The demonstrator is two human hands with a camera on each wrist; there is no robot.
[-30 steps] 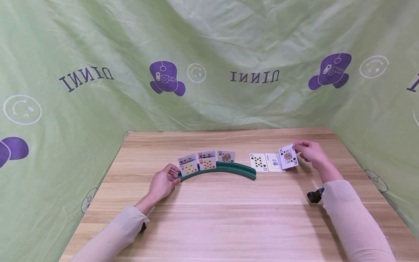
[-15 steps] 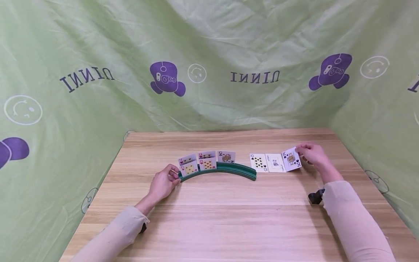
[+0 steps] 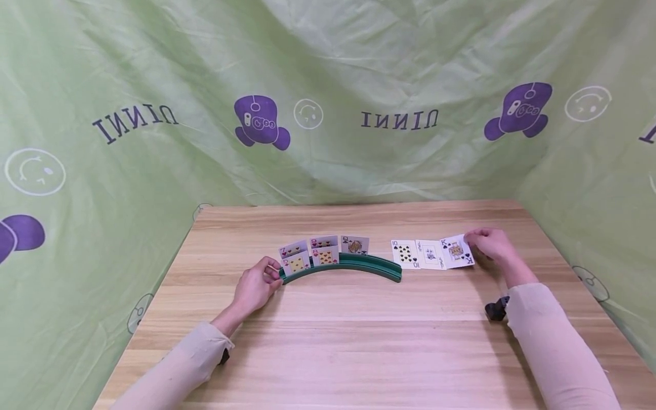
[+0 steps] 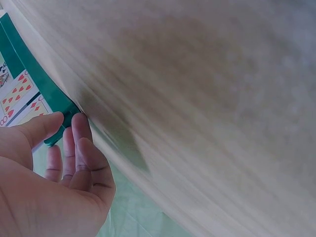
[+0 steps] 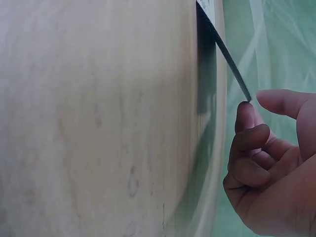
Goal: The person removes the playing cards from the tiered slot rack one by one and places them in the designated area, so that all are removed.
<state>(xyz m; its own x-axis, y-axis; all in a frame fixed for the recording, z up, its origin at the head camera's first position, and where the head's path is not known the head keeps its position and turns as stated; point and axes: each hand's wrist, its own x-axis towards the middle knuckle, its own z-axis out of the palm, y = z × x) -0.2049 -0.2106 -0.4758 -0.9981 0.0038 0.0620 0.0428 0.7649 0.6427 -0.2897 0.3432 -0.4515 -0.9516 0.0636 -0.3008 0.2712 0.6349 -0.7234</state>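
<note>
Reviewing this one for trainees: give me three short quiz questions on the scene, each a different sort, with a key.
1. Fill in: in the head view, the left grip is at the ____ end of the green rack.
2. True or false: the ten stands in the green rack.
3. Which card is the right grip touching at a corner?

Key: 1. left. 2. False; the ten lies on the table. 3. The king.

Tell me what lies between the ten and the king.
One mostly white card with a small dark figure, possibly a joker, lies between the ten and the king; the head view shows this.
</note>
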